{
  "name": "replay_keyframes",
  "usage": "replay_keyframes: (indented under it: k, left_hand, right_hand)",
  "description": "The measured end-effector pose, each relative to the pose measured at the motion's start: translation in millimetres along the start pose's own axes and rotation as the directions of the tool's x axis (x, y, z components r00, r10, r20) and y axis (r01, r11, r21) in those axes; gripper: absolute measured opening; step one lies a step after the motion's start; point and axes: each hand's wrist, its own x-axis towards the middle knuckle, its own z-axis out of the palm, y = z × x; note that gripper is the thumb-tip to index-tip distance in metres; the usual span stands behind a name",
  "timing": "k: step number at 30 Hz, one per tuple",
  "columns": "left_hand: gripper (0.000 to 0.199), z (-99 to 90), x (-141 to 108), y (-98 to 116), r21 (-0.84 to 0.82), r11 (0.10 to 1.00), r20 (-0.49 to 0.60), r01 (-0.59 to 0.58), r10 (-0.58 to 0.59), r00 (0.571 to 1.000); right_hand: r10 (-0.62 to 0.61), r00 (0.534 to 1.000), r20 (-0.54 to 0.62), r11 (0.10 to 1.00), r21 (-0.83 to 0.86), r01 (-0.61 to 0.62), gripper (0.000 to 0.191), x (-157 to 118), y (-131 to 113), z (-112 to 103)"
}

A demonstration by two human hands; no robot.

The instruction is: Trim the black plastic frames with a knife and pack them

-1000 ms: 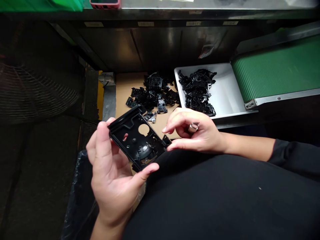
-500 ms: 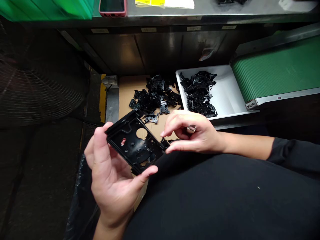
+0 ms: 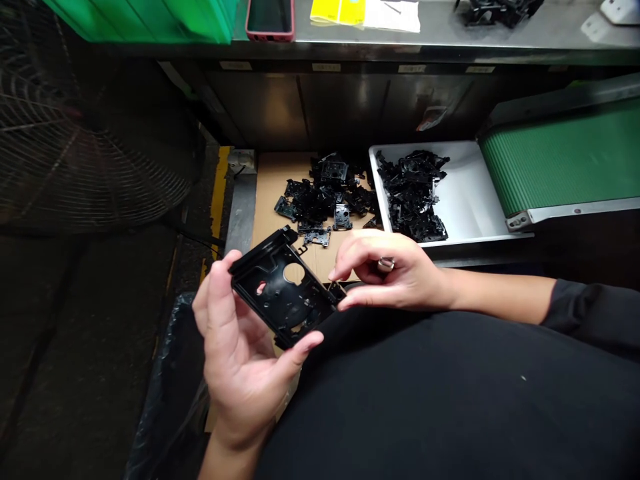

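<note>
A flat black plastic part [image 3: 280, 293] with a round hole is tilted between my two hands. My left hand [image 3: 250, 353] holds it by its left and lower edges, fingers behind and thumb at the bottom corner. My right hand [image 3: 390, 273], with a ring on one finger, pinches the small tab at the part's right corner between thumb and fingertip. Beyond the part, a pile of similar black parts [image 3: 320, 193] lies on cardboard [image 3: 267, 193]. More black pieces [image 3: 413, 193] fill the left side of a white tray [image 3: 463, 213].
A green conveyor belt [image 3: 575, 160] ends over the tray at the right. On the metal shelf [image 3: 450, 40] at the back are a phone [image 3: 271, 19], yellow and white papers [image 3: 365, 13] and a green bin [image 3: 150, 20]. A large fan [image 3: 95, 147] stands at the left.
The view has shifted, so the surroundings sit further right and slightly lower. The part has turned slightly between my hands; both hands keep their hold.
</note>
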Motion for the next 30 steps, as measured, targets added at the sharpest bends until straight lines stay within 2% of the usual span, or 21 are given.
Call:
replay_keyframes:
  k: [2, 5, 11, 20, 30]
  left_hand:
    - [0.12, -3.4, -3.0, -1.7, 0.011, 0.999, -0.044, -0.052, 0.052, 0.998]
    - [0.119, -9.7, -7.3, -5.6, 0.022, 0.998, -0.07, -0.064, 0.065, 0.995]
    - [0.122, -27.4, -16.2, -17.0, 0.138, 0.977, -0.067, -0.16, 0.17, 0.983]
    - [0.119, -47.2, -29.1, -24.7, 0.113, 0.984, -0.124, -0.14, 0.154, 0.98]
    - [0.114, -69.2, -48.7, -38.0, 0.031, 0.999, -0.218, -0.014, 0.021, 0.976]
  right_hand:
    - [0.015, 1.0, 0.018, 1.0, 0.004, -0.015, 0.026, 1.9, 1.1, 4.8]
    - [0.031, 0.998, 0.046, 0.999, 0.013, -0.032, 0.025, 5.3, 2.3, 12.5]
    - [0.061, 0.992, 0.113, 0.998, 0.027, -0.064, 0.026, 12.2, 5.7, 27.7]
    - [0.125, 0.975, 0.184, 0.991, 0.021, -0.131, 0.025, 20.9, 13.8, 53.0]
    - [0.161, 0.949, 0.27, 0.985, 0.022, -0.173, 0.026, 34.6, 25.8, 86.9]
